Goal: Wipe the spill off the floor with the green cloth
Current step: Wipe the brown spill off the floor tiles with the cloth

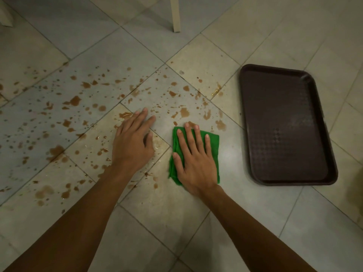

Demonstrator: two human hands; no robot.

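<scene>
A folded green cloth (214,141) lies flat on the tiled floor. My right hand (194,160) presses on it with straight, spread fingers, covering most of it. Brown spill (75,100) is spattered in many drops and blotches across the tiles, mostly to the left and beyond the cloth, with some close to its far edge. My left hand (133,142) rests flat on the floor just left of the cloth, fingers straight, among the drops.
A dark brown tray (284,124) lies on the floor to the right of the cloth, nothing in it. A pale furniture leg (175,14) stands at the top centre. The tiles near me show few drops.
</scene>
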